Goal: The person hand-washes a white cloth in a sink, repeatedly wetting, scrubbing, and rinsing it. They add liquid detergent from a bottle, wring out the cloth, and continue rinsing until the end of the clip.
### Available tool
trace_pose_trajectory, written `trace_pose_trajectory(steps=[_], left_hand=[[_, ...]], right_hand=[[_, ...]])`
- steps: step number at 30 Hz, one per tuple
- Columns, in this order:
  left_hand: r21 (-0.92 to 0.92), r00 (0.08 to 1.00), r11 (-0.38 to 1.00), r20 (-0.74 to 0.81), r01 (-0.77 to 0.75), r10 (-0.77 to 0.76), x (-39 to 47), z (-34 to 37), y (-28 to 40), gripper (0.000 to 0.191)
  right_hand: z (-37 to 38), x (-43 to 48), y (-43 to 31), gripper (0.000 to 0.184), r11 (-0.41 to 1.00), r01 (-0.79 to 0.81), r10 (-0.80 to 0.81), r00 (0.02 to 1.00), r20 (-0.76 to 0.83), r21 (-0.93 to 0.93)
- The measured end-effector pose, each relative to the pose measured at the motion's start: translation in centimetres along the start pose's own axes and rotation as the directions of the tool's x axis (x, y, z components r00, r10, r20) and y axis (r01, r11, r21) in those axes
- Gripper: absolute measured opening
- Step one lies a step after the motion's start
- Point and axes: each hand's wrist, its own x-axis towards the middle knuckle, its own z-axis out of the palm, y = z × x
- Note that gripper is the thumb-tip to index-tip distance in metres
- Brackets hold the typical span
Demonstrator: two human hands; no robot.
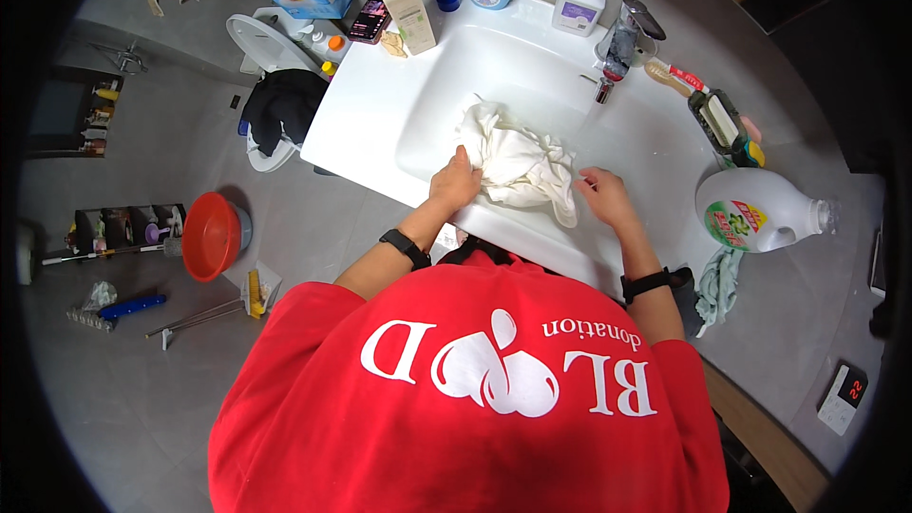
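A bunched white cloth (516,157) lies wet in the white washbasin (434,96), towards its near side. My left hand (456,182) grips the left edge of the cloth, thumb on top and the other fingers partly hidden. Just off the cloth's right side is my right hand (605,194), its fingers loosely curled and apart with nothing visible in them. The chrome faucet (621,46) reaches over the basin from the back right. A faint stream of water seems to fall from its spout beside the cloth.
Pump bottles (578,0) line the basin's back rim, with a phone (370,18) at the left. To the right are a brush (668,77), a soap holder (716,121) and a large detergent jug (759,210). Black clothing (285,107) drapes over the toilet; a red basin (211,236) is lower left.
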Motion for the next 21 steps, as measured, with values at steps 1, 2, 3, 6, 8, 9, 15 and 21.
trace_pose_trajectory(steps=[1, 2, 3, 6, 8, 9, 15, 21], left_hand=[[0.004, 1.0, 1.0, -0.019, -0.015, 0.015, 0.0, 0.1, -0.1, 0.054], [0.008, 0.999, 0.999, -0.038, -0.031, 0.031, 0.0, 0.2, -0.2, 0.054], [0.005, 0.999, 0.999, -0.038, -0.035, 0.035, 0.0, 0.3, -0.3, 0.054], [0.002, 0.998, 0.999, -0.041, -0.046, 0.046, 0.0, 0.4, -0.4, 0.053], [0.004, 0.998, 0.999, -0.045, -0.054, 0.054, 0.0, 0.3, -0.4, 0.053], [0.001, 0.998, 0.999, -0.042, -0.053, 0.053, 0.0, 0.3, -0.4, 0.053], [0.017, 1.0, 0.999, -0.014, -0.028, 0.028, -0.1, 0.2, -0.2, 0.049], [0.005, 0.996, 0.997, -0.055, -0.076, 0.076, -0.1, 0.4, -0.5, 0.051]], right_hand=[[-0.5, 0.3, -0.3, 0.034, 1.0, 0.007, -0.007, 1.0, -0.007, -0.014], [-1.1, 0.6, -0.6, 0.034, 0.999, 0.014, -0.014, 1.0, -0.015, -0.029], [-1.7, 0.9, -0.9, 0.034, 0.999, 0.027, -0.027, 0.999, -0.034, -0.025], [-3.8, 2.0, -2.0, 0.033, 0.998, 0.064, -0.066, 0.993, -0.097, -0.022], [-5.4, 2.8, -2.8, 0.034, 0.997, 0.072, -0.074, 0.988, -0.136, -0.019], [-6.1, 3.1, -3.2, 0.034, 0.995, 0.097, -0.101, 0.981, -0.164, -0.034], [-8.0, 4.3, -4.4, 0.035, 0.991, 0.127, -0.115, 0.963, -0.242, 0.037], [-5.0, 3.7, -2.9, 0.038, 1.0, 0.015, -0.016, 0.997, -0.075, -0.01]])
